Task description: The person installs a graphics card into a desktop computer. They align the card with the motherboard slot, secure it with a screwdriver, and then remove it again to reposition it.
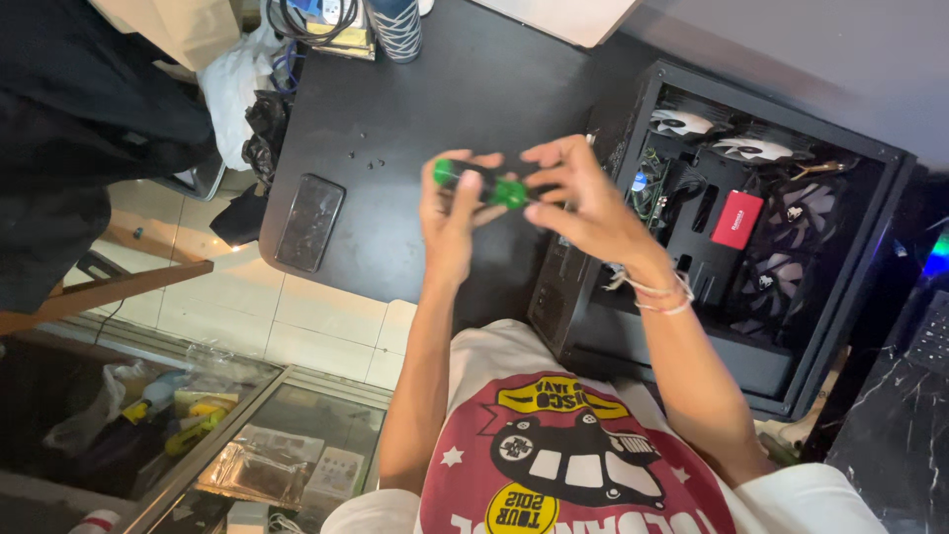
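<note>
Both hands (450,213) (578,198) pinch your screwdriver (494,186) — light, stiff, likely slick plastic — so grip mid-handle.

Phone (309,222) on table (415,138), left of computer case (732,247).

Probably a computer repair shop; open PC case (751,237); glass display counter (247,435).

The stubby plastic screwdriver handle (489,185) is bright green with black bands, the round-cornered table top (435,109) matte black, the open metal computer case (751,247) black with white fans and a red rectangular block (737,220).
</note>
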